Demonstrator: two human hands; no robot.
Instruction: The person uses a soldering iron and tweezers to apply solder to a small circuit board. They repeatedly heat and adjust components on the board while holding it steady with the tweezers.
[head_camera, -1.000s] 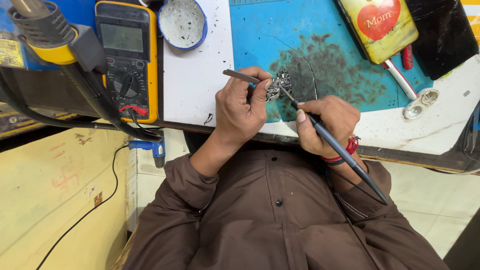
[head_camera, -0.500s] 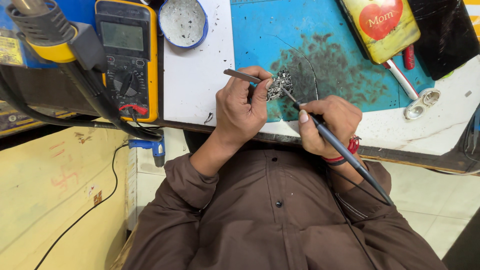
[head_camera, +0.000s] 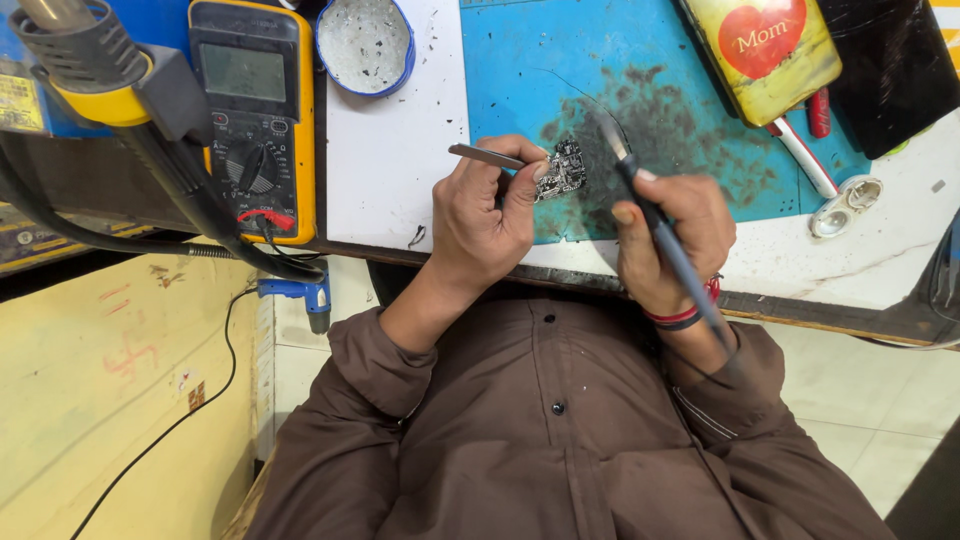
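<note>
Mid-solder here: left hand (head_camera: 490, 215) pinches the small dark circuit board (head_camera: 562, 170) and thin metal tweezers (head_camera: 487, 155), right hand (head_camera: 668, 235) fingers wrap the slim grey soldering iron (head_camera: 660, 235), so next the tip needs a steady touch back on the board.

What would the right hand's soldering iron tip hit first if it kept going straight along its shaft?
From the right hand, the soldering iron points up-left; likely the stained blue mat just beyond the circuit board, though depth is unclear.
</note>
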